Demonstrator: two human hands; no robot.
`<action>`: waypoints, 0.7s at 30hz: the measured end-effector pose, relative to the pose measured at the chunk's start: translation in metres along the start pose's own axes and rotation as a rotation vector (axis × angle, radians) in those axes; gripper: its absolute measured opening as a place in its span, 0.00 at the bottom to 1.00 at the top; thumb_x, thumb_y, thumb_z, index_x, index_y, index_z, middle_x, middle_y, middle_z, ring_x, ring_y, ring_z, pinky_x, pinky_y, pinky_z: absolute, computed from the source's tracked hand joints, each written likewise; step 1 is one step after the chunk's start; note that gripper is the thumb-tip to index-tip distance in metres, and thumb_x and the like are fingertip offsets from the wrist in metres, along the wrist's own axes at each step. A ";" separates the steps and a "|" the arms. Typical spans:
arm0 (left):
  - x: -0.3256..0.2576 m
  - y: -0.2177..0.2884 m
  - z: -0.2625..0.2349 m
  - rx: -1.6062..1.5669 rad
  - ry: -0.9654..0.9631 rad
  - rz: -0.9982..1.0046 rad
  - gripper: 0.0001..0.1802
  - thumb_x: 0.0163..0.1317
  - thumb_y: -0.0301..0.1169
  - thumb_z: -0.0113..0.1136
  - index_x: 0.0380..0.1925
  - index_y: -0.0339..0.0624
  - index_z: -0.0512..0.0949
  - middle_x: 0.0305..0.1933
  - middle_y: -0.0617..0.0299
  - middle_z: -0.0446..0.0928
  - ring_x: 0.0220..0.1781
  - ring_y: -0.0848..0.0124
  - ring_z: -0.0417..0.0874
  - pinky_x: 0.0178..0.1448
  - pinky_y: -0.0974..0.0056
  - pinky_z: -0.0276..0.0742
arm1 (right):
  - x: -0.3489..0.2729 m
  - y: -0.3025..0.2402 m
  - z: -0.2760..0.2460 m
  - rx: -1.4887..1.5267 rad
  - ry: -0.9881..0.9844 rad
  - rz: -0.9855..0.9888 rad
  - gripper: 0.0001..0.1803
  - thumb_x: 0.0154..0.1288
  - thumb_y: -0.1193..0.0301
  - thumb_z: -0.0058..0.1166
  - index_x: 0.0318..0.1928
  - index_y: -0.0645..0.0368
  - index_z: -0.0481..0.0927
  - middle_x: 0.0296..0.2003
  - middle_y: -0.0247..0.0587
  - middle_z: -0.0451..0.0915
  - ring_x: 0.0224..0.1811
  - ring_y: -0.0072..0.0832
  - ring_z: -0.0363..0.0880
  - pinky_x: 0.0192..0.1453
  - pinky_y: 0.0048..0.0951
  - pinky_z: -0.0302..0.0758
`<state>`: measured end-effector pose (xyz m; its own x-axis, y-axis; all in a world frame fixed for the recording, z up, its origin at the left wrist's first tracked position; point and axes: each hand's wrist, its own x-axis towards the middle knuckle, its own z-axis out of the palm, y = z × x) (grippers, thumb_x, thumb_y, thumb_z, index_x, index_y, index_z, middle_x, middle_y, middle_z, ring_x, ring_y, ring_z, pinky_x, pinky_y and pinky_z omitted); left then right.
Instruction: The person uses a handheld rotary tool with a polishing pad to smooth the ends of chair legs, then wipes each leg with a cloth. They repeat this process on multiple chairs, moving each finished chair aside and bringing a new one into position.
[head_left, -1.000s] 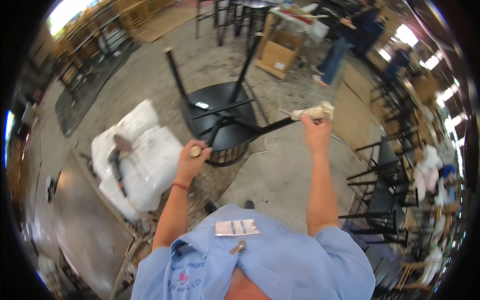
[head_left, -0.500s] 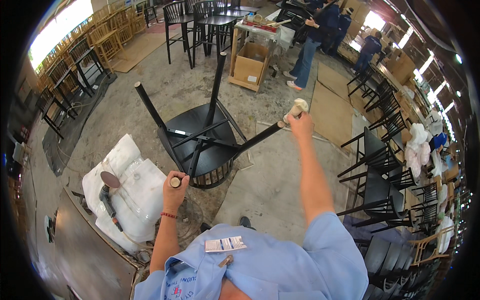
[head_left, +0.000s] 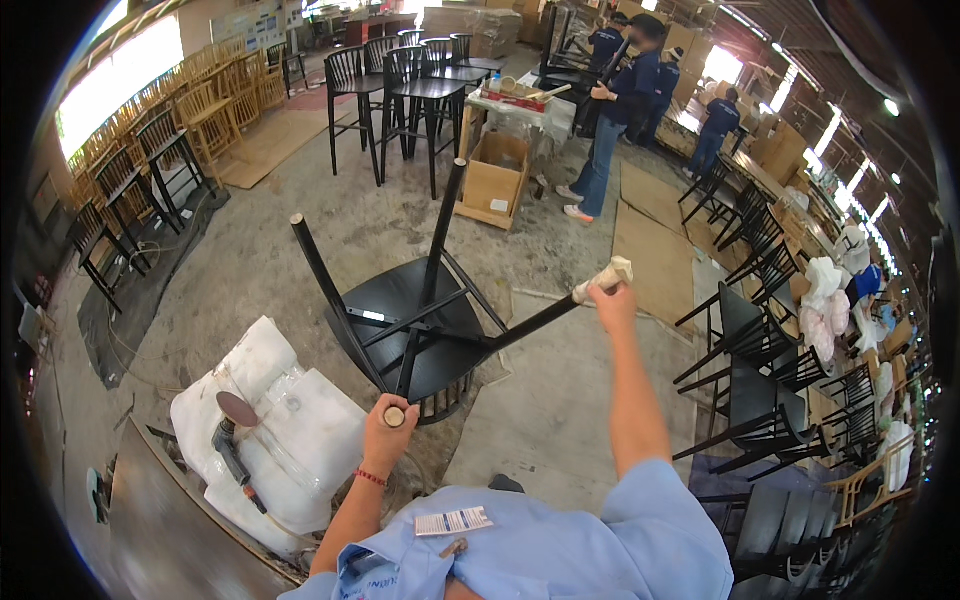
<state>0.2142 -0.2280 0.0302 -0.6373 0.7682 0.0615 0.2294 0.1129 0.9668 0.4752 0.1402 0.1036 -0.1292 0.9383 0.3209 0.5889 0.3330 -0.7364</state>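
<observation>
A black chair (head_left: 405,300) is upended in front of me, its seat underside facing up and its legs sticking out. My left hand (head_left: 388,440) is closed around the leg nearest me, just below its bare pale end (head_left: 394,416). At the end of the right leg (head_left: 535,325), my right hand (head_left: 612,305) grips a cream cloth cover (head_left: 604,276). The cloth surrounds that leg's tip, which it hides. The other two legs point away from me, with bare ends.
Left of the chair, a disc sander (head_left: 232,440) lies on a white padded stack (head_left: 290,420) beside a metal-topped table (head_left: 170,510). Black chairs (head_left: 760,390) line the right side. Tall black chairs (head_left: 425,85), a cardboard box (head_left: 495,175) and several people (head_left: 605,130) are farther off.
My right hand has brought the cream cloth from beside the right leg's end onto it. My view has tilted up a little; my left hand still holds its leg.
</observation>
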 end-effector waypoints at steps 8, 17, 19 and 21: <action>0.006 -0.004 0.001 0.005 -0.001 0.068 0.10 0.56 0.28 0.70 0.31 0.40 0.76 0.30 0.60 0.79 0.33 0.70 0.79 0.40 0.65 0.76 | 0.021 0.015 0.000 -0.036 0.030 -0.029 0.24 0.53 0.61 0.66 0.45 0.66 0.80 0.40 0.48 0.83 0.43 0.40 0.82 0.49 0.37 0.76; 0.007 -0.003 -0.006 0.024 -0.031 0.082 0.10 0.53 0.23 0.70 0.30 0.39 0.76 0.35 0.58 0.79 0.41 0.63 0.81 0.49 0.61 0.77 | 0.188 -0.066 0.101 0.038 -0.079 -0.202 0.27 0.50 0.56 0.66 0.43 0.66 0.81 0.34 0.50 0.83 0.40 0.44 0.82 0.46 0.41 0.76; 0.004 -0.003 -0.002 0.017 0.010 0.064 0.10 0.52 0.22 0.70 0.29 0.39 0.75 0.34 0.58 0.79 0.43 0.61 0.81 0.52 0.59 0.77 | 0.229 -0.104 0.134 0.044 -0.148 -0.249 0.28 0.50 0.54 0.66 0.43 0.67 0.81 0.36 0.51 0.84 0.41 0.44 0.83 0.46 0.41 0.76; 0.002 0.010 0.003 0.023 0.081 -0.019 0.11 0.51 0.19 0.69 0.30 0.38 0.75 0.36 0.57 0.79 0.48 0.59 0.81 0.57 0.57 0.76 | 0.254 -0.134 0.172 0.072 -0.166 -0.295 0.27 0.51 0.55 0.65 0.40 0.68 0.81 0.34 0.51 0.83 0.38 0.42 0.83 0.43 0.41 0.76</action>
<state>0.2177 -0.2233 0.0388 -0.6987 0.7125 0.0644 0.2333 0.1419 0.9620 0.2264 0.3502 0.1816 -0.4168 0.8014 0.4291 0.4500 0.5920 -0.6686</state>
